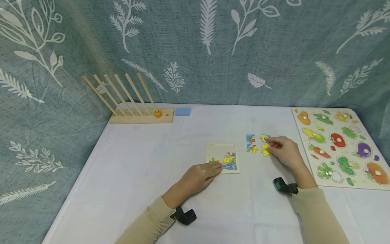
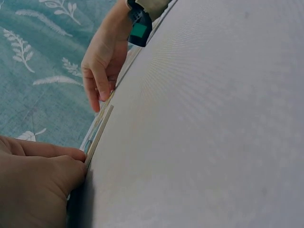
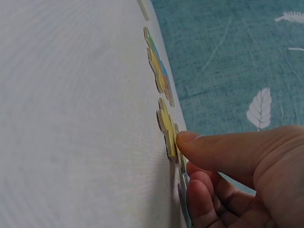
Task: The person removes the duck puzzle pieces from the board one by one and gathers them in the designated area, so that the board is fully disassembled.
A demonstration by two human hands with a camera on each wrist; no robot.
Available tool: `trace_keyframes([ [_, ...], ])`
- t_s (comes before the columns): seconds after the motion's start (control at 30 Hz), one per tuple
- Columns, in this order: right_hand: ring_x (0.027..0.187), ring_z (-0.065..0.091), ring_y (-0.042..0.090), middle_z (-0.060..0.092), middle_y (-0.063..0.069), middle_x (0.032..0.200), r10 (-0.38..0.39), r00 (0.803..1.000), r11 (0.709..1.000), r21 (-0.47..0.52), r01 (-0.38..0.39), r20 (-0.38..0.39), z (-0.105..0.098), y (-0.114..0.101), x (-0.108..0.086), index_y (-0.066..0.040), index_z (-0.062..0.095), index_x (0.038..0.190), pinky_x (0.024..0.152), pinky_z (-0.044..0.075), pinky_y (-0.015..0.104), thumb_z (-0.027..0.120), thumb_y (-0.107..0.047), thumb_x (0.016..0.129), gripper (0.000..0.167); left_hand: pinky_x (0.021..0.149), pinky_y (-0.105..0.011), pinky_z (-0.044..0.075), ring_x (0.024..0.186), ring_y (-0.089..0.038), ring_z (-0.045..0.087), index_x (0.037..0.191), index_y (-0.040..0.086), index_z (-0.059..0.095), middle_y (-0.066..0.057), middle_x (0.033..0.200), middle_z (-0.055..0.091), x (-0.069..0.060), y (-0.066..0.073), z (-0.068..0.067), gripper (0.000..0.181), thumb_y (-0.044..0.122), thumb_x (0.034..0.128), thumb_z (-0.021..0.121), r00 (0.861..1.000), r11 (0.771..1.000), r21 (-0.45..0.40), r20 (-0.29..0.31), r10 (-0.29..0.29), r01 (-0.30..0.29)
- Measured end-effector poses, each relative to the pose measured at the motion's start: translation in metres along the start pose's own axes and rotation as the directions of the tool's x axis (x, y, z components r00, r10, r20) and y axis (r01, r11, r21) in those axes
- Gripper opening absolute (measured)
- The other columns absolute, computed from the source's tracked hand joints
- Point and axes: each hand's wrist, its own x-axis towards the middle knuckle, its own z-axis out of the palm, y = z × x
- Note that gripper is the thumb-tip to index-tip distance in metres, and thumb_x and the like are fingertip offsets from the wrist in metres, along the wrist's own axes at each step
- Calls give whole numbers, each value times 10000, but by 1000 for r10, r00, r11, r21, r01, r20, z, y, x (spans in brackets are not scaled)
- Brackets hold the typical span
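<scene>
Beige-sleeved, the left hand [image 1: 198,174] is lying with its fingers nearly straight, loosely together, and is pressing on the near left part of a pale wooden square tray [image 1: 217,151]; the right hand [image 1: 286,150] is bending its fingers toward its thumb, with only a small gap showing, and is reaching down to a yellow-and-blue cardboard-like jigsaw piece [image 1: 263,137]; whether it is gripping that piece, one cannot tell.

Multicoloured joined jigsaw pieces [image 1: 230,162] are filling the near and right parts of the tray, partly covered by the left fingers; a mostly yellow knobbed piece [image 1: 265,151] is lying just nearer than the yellow-and-blue one, close to the right thumb; a blue-and-brown piece [image 1: 251,138] and an orange-and-yellow piece [image 1: 253,148] are lying between these and the tray, on the white cloth-covered surface [image 1: 122,169].

Farther right, a cream board with coloured vegetable shapes [image 1: 361,181] is lying flat; at the far left, a pale wooden rack with six slanting rods [image 1: 137,119] is standing, an orange bead [image 1: 157,114] sitting low on its rightmost rod; a flat blue rectangle [image 1: 182,112] is lying just beside the rack; behind everything, a teal leaf-patterned curtain [image 1: 189,34] is hanging.
</scene>
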Motion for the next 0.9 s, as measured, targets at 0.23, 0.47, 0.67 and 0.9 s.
trace_keyframes([
  [0.23, 789, 545, 204, 622, 147, 923, 3, 1000, 1000, 17, -3, -7, 0, -2, 0, 24, 679, 1106, 625, 439, 206, 697, -116, 851, 291, 929, -250, 520, 1126, -147, 626, 1123, 78, 712, -49, 1190, 670, 0, 1, -3, 255, 110, 873, 674, 1000, 999, 33, -7, 23, -22],
  [0.47, 796, 570, 201, 632, 133, 928, -46, 997, 998, 44, 49, -55, 4, -5, 0, 6, 685, 1097, 629, 464, 185, 672, -108, 866, 257, 918, -253, 527, 1111, -156, 636, 1104, 79, 721, -52, 1180, 676, -1, 1, -3, 245, 117, 864, 686, 999, 998, 48, -27, 40, -38],
  [0.67, 876, 631, 212, 665, 132, 976, -147, 989, 980, 138, 143, 23, 12, -25, -2, 6, 675, 1118, 734, 526, 162, 675, -84, 870, 263, 914, -254, 530, 1097, -159, 644, 1088, 87, 729, -46, 1168, 683, -1, 0, -2, 233, 120, 861, 690, 998, 997, 58, -43, 49, -46],
  [0.9, 1009, 647, 269, 650, 151, 1157, -227, 955, 957, 224, 182, 193, 31, -49, -6, -3, 637, 1183, 871, 555, 338, 678, -60, 860, 331, 922, -267, 529, 1091, -168, 647, 1073, 97, 734, -44, 1170, 683, 1, 2, -1, 223, 110, 854, 695, 997, 997, 64, -55, 51, -48],
])
